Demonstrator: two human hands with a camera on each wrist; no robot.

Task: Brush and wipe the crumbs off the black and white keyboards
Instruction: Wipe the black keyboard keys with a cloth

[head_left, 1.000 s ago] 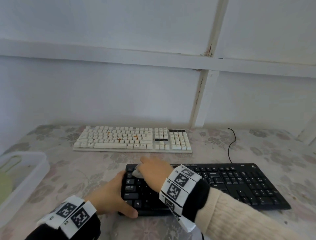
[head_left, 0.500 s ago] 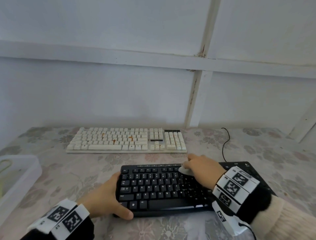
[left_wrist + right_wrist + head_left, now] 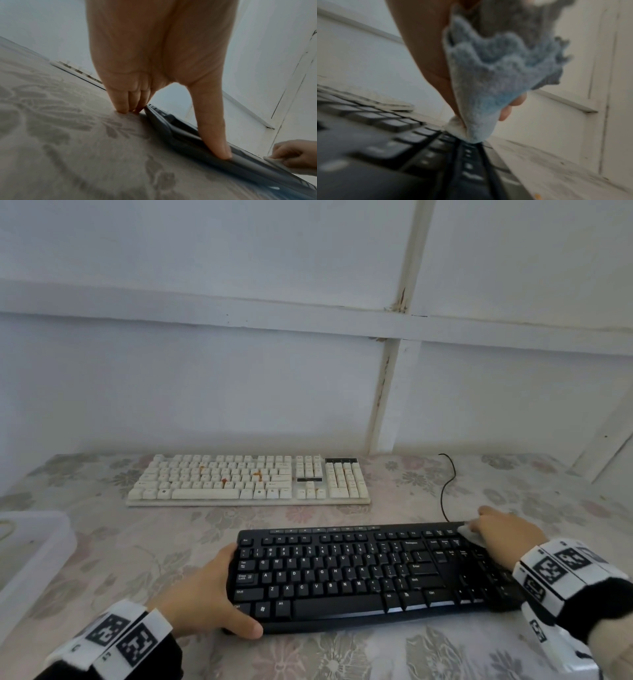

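Note:
The black keyboard (image 3: 370,573) lies near the table's front. My left hand (image 3: 212,594) grips its left end, thumb (image 3: 212,128) pressed along the front edge and fingers (image 3: 123,102) curled at the side. My right hand (image 3: 503,535) pinches a pale blue-grey cloth (image 3: 469,534) and presses it on the keyboard's far right corner. In the right wrist view the cloth (image 3: 488,81) hangs bunched, its tip touching the black keys (image 3: 402,148). The white keyboard (image 3: 246,481) lies further back with orange crumbs (image 3: 224,480) among its keys.
A clear plastic bin (image 3: 30,549) stands at the left edge. A black cable (image 3: 445,491) runs from the black keyboard toward the white wall behind. A floral cloth (image 3: 137,542) covers the table.
My right hand has swept the cloth along the black keyboard's upper rows from its left end to its far right corner. The left hand has kept its hold.

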